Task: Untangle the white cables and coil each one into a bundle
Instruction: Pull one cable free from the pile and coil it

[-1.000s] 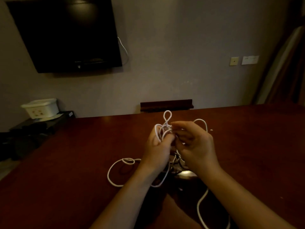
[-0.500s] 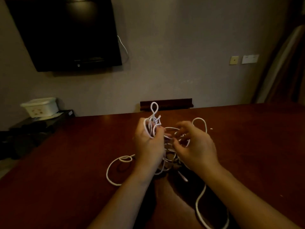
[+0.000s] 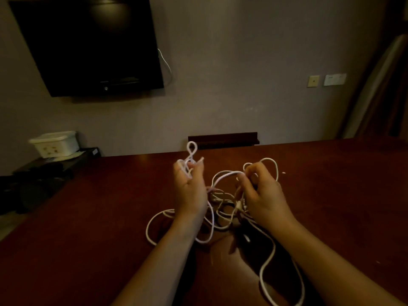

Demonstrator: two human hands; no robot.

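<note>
The person is at the untangling step. The thin white cables (image 3: pixel 217 214) lie in one messy knot on the dark red-brown wooden table (image 3: pixel 331 195), right in the middle between the two wrists.

The left hand (image 3: pixel 189 188) is curled around a small bunch of cable loops and holds them up; one little loop sticks out at 12 o'clock from that hand. The right hand (image 3: pixel 260 193) sits at 3 o'clock from the left hand and pinches a single strand that arches across to the knot. More cable runs off the knot toward 5 o'clock and 8 o'clock.

The next move looks like pulling that strand out of the knot, slowly, so it does not get tighter. No bundle is made yet, so most of the job is left.

A black flat screen (image 3: pixel 88 45) hangs on the wall at 11 o'clock, and a white plastic box (image 3: pixel 55 143) sits at 9 o'clock, well apart. Nothing blocks the hands except the knot itself.
</note>
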